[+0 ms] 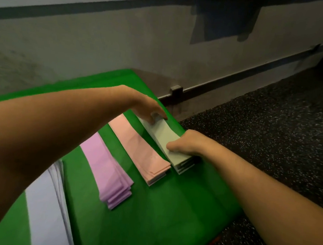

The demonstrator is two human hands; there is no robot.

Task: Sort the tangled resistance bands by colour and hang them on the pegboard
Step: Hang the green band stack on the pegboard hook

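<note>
Flat pale-green bands [168, 139], stacked, between both hands' fingertips

We note a green table [151, 207] set against a grey wall, above a dark speckled floor [270, 119]. Four flat stacks of bands lie side by side on it, left to right: white stack [43, 209], lilac stack [106, 172], pink stack [140, 149], pale green stack [165, 136] near the right edge.

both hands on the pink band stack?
No: the left hand and right hand both grip the pale green band stack; the pink band stack lies untouched beside it.
</note>
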